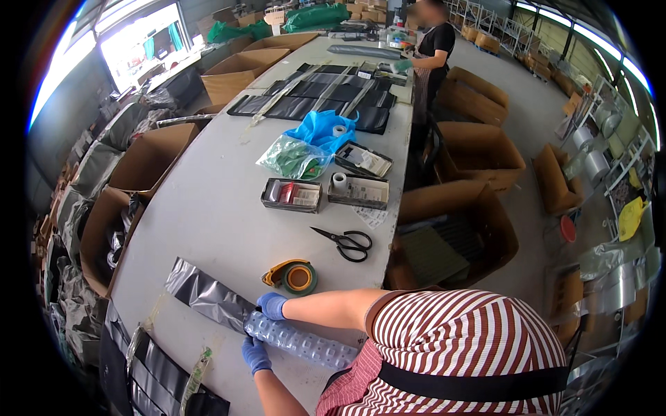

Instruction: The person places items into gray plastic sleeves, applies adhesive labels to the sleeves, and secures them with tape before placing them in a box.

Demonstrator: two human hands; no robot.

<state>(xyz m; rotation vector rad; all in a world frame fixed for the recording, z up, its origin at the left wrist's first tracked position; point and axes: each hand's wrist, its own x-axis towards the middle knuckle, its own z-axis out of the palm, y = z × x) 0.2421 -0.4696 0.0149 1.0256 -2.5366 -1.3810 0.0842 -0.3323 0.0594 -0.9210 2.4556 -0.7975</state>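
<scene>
A long clear bubble-wrapped pack (pixel 305 344) lies on the grey table (pixel 208 222) close to me. One end of it meets the mouth of a flat silver-grey foil bag (pixel 205 292). My right hand (pixel 272 305), in a blue glove, grips the pack from the far side where it enters the bag. My left hand (pixel 255 353), also blue-gloved, grips the same end from the near side. Whether the pack's tip is inside the bag is hidden by my hands.
A tape roll in a yellow dispenser (pixel 295 276) and black scissors (pixel 345 243) lie just beyond. Further off are small parts trays (pixel 291 195), green (pixel 295 158) and blue (pixel 320 128) bags, and black bags (pixel 312 104). Open cardboard boxes (pixel 451 236) flank the table. A co-worker (pixel 430 48) stands at the far end.
</scene>
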